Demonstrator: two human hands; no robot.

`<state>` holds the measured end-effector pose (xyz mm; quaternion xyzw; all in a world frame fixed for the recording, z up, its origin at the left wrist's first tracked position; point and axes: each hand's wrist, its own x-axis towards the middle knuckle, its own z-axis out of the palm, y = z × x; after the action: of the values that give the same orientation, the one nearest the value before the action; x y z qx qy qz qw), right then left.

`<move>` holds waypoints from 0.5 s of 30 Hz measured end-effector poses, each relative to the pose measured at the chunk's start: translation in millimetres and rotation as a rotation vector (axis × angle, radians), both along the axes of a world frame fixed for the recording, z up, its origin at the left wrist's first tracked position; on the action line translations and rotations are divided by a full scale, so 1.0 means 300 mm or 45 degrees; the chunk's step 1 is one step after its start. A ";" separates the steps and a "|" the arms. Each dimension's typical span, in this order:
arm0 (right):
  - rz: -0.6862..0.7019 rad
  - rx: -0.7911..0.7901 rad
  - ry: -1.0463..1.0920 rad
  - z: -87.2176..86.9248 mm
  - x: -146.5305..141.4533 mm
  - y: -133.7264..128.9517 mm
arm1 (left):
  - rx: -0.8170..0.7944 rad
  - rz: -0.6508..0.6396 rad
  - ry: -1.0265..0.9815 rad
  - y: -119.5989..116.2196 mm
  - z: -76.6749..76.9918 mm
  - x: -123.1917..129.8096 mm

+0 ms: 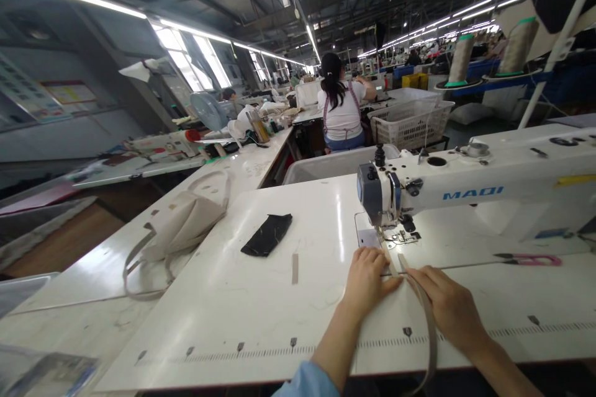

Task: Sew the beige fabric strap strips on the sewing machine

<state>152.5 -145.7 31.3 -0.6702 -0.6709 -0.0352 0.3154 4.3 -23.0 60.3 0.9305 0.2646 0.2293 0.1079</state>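
A beige strap runs from the presser foot area of a white sewing machine and curves down over the table's front edge. My right hand pinches this strap between thumb and fingers, just in front of the machine. Close by on the left, my left hand is closed with its fingers bent near the needle plate. A short piece of the beige strap shows between its fingertips and thumb; the fingers partly hide it. The two hands are a small gap apart.
Pink-handled thread snips lie right of my hands. A black fabric piece and a short beige strip lie to the left. Farther left rests a beige bag with straps. Ahead, a person sits beside a white basket.
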 end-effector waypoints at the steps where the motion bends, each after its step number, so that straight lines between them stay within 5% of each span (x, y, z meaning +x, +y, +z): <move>1: 0.000 -0.004 -0.003 0.000 0.000 0.000 | 0.001 0.004 0.002 0.000 0.000 -0.001; 15: 0.019 0.005 -0.062 0.025 -0.013 0.029 | 0.036 0.088 0.105 0.002 0.000 0.010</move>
<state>148.5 -136.9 38.8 -0.6637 -0.6832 -0.0504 0.3005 7.3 -22.5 60.2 0.9308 0.2977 0.1979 0.0758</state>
